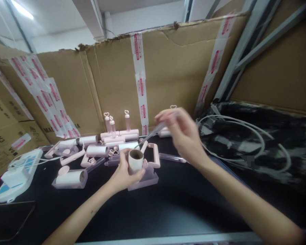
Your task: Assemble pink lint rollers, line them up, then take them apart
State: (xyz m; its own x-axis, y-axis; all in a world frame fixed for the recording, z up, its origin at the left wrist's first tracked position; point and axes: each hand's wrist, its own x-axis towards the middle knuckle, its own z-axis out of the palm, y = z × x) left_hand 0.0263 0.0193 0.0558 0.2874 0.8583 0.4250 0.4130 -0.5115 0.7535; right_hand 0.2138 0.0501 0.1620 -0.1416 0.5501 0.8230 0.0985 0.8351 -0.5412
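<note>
My left hand (126, 172) wraps its fingers and thumb round a white lint roller refill (136, 166), its brown core opening tilted up toward me. My right hand (185, 134), blurred by motion, is raised to the right of it. Its fingers pinch a thin clear plastic strip (155, 132) that slants down to the refill's top edge; whether the two are joined I cannot tell. Below the refill lies a translucent pinkish cover (145, 180), partly hidden by my left hand. A pink roller handle (156, 154) lies just behind.
Several white rolls (97, 151) and pink parts crowd the back of the black table (168, 211). Upright heart-topped sticks (127, 120) stand by the cardboard wall (112, 78). A power strip (20, 175) and a phone (10, 219) are left; a black plastic bag (234, 136) is right.
</note>
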